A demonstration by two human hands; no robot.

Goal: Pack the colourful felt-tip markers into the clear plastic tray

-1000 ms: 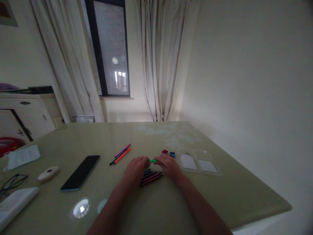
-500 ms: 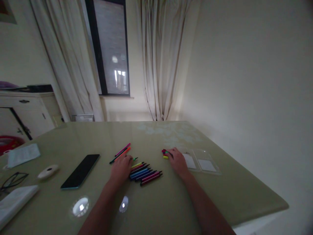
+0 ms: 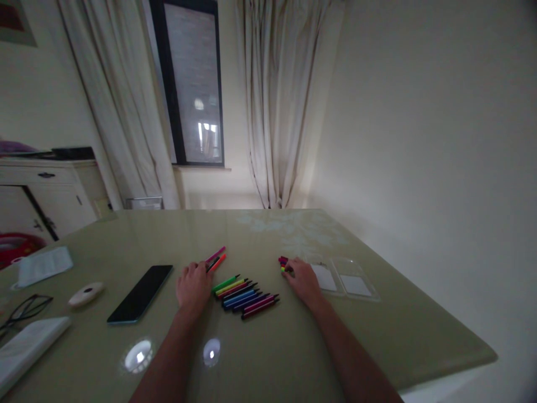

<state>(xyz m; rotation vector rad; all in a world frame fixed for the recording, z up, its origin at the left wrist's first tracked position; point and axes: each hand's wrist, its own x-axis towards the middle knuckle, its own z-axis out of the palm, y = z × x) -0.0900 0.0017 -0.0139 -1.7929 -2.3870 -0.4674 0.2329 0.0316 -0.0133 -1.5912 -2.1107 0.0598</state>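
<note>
Several uncapped felt-tip pens lie side by side in a slanted row on the table, with a green felt-tip pen at the row's far left end. Left of that row, my left hand has its fingers curled at the near end of a black felt-tip pen. Beside it lie an orange felt-tip pen and a pink felt-tip pen, partly hidden by the hand. My right hand pinches at a green cap beside a small cluster of dark red and pink caps.
A clear plastic case lies open right of my right hand. To the left are a black phone, a white mouse, eyeglasses, a white keyboard-like slab and a pale sheet. A wall borders the table's right side.
The green pen now lies at the left end of the row, out of my left hand. That hand has shifted left to the black pen. My right hand has brought the green cap down to the cluster.
</note>
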